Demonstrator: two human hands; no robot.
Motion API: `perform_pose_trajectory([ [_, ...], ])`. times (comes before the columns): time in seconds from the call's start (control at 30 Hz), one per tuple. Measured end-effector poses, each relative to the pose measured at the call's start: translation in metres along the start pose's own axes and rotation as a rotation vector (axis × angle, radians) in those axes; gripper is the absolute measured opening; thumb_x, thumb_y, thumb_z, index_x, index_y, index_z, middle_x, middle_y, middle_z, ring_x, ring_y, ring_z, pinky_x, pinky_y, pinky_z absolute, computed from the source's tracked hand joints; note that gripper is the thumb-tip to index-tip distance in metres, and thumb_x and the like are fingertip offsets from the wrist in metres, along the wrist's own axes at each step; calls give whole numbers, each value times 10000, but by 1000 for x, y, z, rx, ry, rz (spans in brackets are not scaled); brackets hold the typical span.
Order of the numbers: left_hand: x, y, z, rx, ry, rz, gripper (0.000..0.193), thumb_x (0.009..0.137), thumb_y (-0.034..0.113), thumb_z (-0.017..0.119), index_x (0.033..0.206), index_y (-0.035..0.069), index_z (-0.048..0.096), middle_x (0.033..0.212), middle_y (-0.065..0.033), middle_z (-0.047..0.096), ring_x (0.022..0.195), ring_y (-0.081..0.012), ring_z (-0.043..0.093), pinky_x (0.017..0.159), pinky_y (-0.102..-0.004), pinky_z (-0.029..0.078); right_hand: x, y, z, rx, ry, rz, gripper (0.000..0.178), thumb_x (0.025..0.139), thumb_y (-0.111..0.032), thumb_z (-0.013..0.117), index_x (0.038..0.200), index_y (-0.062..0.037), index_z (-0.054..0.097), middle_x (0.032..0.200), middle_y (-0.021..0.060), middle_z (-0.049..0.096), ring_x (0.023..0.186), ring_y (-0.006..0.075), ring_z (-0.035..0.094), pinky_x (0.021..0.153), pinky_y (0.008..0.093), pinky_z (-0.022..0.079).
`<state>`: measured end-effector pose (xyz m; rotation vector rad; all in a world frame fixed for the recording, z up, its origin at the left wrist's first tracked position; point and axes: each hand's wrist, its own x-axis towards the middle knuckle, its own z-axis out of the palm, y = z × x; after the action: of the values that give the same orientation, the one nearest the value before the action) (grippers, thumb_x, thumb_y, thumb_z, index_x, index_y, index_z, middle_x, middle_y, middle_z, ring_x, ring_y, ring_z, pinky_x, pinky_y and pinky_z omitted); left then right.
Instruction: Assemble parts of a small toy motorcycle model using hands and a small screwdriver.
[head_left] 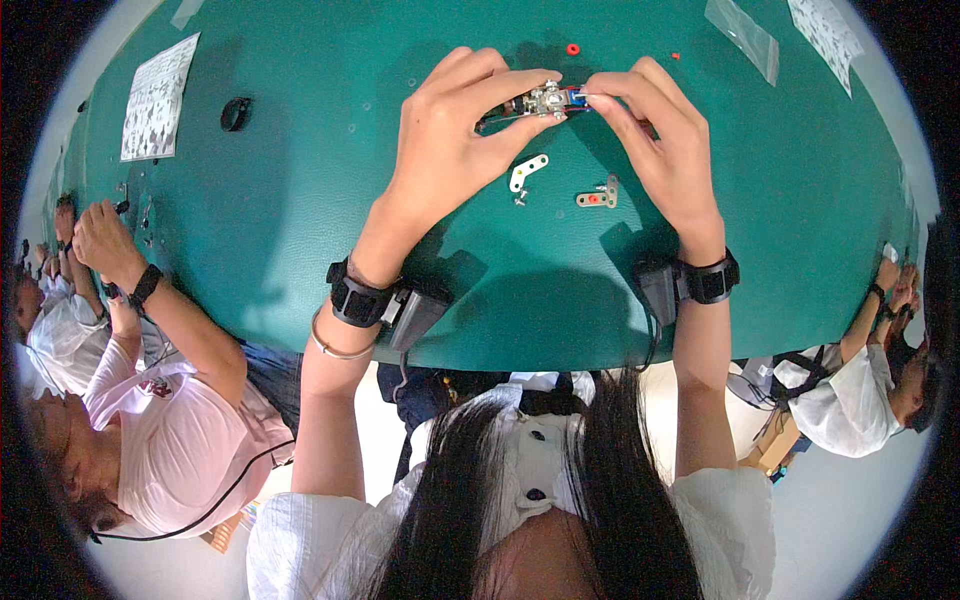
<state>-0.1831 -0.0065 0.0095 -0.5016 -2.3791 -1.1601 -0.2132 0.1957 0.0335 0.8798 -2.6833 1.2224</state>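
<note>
Between my two hands, above the green table, is a small assembly of metal and plastic parts (547, 99) with a blue piece at its right end. My left hand (445, 135) grips its left and middle part between thumb and fingers. At the blue end, my right hand (665, 125) pinches with thumb and index finger; the fingertips partly cover what they hold. Below the hands lies a white angled bracket (527, 173) with holes, and small metal screws (521, 198) beside it. To its right sits a grey bracket (597, 199) bearing a red piece.
A red ring (573, 49) and a tiny red piece (676, 56) lie beyond my hands. Farther out are a clear plastic bag (745, 40), printed sheets (160, 98) and a black band (236, 114). A person (190, 450) works at left; another (850, 405) sits right.
</note>
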Motion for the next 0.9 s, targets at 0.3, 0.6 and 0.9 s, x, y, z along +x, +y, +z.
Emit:
perform_pose_trajectory([
  [0.3,1,-1,0,-21,-18,-54,304,669,116,804,964,86,734,726,-42,612,671,-180,537,630,-280,443,0,3,0,-22,16,-65,115,891,-164,615,969,-79,621,842,73,547,702,258,567,616,332,459],
  [0.6,1,-2,0,-68,-20,-52,304,668,96,806,959,69,723,750,-53,619,687,-181,554,645,-281,455,1,-4,0,35,-24,12,121,895,-151,608,967,-54,606,882,88,552,726,264,568,640,329,457],
  [0.9,-2,-3,0,-44,-59,-9,305,684,84,788,976,58,706,755,-66,599,677,-200,548,623,-299,449,-1,3,4,-125,55,-151,126,880,-221,620,960,-125,638,803,71,513,704,289,575,587,384,469],
])
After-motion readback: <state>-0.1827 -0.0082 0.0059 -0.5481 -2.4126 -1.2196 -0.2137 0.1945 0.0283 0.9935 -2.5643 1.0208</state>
